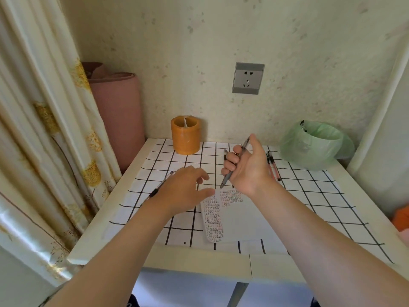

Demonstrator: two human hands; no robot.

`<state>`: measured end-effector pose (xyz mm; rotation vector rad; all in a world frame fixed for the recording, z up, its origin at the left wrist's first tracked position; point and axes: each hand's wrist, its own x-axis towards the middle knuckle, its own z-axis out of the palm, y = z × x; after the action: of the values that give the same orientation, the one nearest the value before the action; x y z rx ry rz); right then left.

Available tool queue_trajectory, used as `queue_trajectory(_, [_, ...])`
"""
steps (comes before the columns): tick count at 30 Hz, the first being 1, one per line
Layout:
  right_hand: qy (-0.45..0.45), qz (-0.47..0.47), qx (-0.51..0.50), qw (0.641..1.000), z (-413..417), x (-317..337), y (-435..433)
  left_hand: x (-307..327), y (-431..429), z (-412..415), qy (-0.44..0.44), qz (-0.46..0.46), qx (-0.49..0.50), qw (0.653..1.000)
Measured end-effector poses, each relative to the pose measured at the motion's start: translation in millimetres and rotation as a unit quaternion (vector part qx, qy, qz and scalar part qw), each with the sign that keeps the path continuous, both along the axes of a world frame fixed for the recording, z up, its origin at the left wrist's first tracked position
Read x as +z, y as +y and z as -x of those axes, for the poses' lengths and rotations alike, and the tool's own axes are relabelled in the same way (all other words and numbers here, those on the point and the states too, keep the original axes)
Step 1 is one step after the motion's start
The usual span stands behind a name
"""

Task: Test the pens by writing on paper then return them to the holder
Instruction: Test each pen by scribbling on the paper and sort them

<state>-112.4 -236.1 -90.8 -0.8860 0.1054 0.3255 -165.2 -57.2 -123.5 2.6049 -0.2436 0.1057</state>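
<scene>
While the right hand (pixel 247 167) is gripping a pen (pixel 225 181) in curled fingers, I'm seeing its tip pointing down-left, hanging just above the far edge of the paper (pixel 234 220) (shaft slanting back up toward the wall). Left hand (pixel 181 191) is hovering open, holding nothing, just left of that paper. Holder (pixel 186 136) is standing back-left on the counter (pixel 177 258), well apart from the pen.

We see a cream, speckled wall (pixel 199 52) bearing a grey square power socket (pixel 248 78). At left hangs a cream curtain with yellow floral print (pixel 44 120), beside a rolled pink mat (pixel 117 111) standing upright. A white table (pixel 177 264) under a black-grid white cloth (pixel 309 196) abuts the wall.
</scene>
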Motion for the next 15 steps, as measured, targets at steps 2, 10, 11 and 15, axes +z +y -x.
queue_trajectory(2, [0.005, 0.009, -0.006, 1.0, 0, -2, -10, -3, -8, -4, 0.021, -0.025, -0.042, 0.999])
queue_trajectory(10, [0.003, 0.036, 0.003, 0.999, -4, -11, -19, -20, -34, -15, 0.071, -0.119, -0.125, 0.982])
queue_trajectory(11, [0.0, 0.046, 0.002, 0.999, -4, -11, -18, -22, -35, -16, 0.075, -0.125, -0.132, 0.981])
queue_trajectory(15, [-0.036, 0.159, -0.011, 0.986, -8, -19, -18, -27, -32, -22, 0.096, -0.115, -0.143, 0.978])
